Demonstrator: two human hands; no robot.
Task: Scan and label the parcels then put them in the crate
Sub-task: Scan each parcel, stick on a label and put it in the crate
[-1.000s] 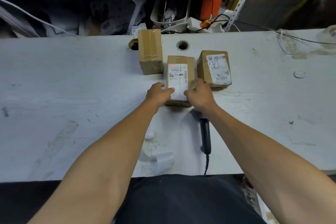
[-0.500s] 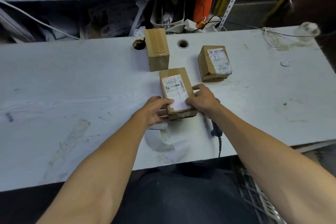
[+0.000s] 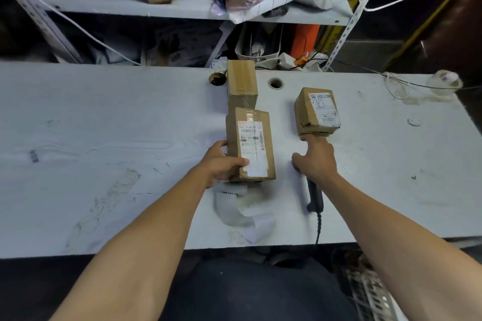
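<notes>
I see a matt white table [image 3: 104,125], its painted surface scuffed and smudged grey. The near parcel [image 3: 250,143] on it is brown cardboard, dull, with glossy clear tape down its top and a white paper label. Behind it, a second cardboard box [image 3: 241,81] shines under wide brown tape. Right of the near parcel, the scanner [image 3: 314,195] looks like black matt plastic. In front of the parcel, curled label backing paper [image 3: 234,212] looks smooth and slightly glossy.
</notes>
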